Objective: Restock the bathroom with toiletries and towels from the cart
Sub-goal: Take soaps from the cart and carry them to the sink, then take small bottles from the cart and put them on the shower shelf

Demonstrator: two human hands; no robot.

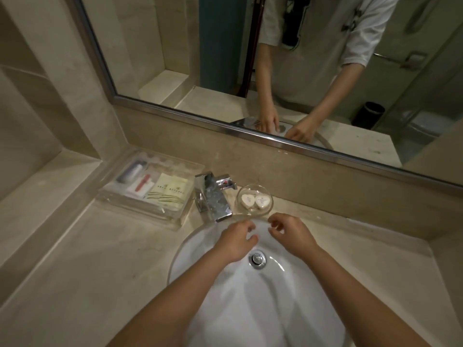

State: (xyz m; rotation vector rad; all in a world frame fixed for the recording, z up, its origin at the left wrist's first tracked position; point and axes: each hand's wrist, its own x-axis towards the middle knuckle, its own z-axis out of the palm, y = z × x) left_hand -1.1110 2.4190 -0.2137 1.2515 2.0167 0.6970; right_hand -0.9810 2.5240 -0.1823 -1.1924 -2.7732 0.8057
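Hovering over the white sink [225,296], the person's two hands held nothing. The left hand [236,240] hung above the far slope of the basin, just left of the drain [257,258], its fingers loosely bent. The right hand [293,236] was beside it, near the far rim, with fingers loosely curled and slightly spread, close to the left hand but apart from it. Just beyond the right hand a small glass dish [270,205] stood on the stone counter [100,259] with two heart-shaped soaps [246,201] side by side in it. Left of the dish was the chrome faucet [213,199]. Further left, a clear tray [140,211] held the toiletries: pale sachets [172,190], a red item on a white packet [142,184] and a small tube [131,171]. The mirror [175,46] ran along the far wall.
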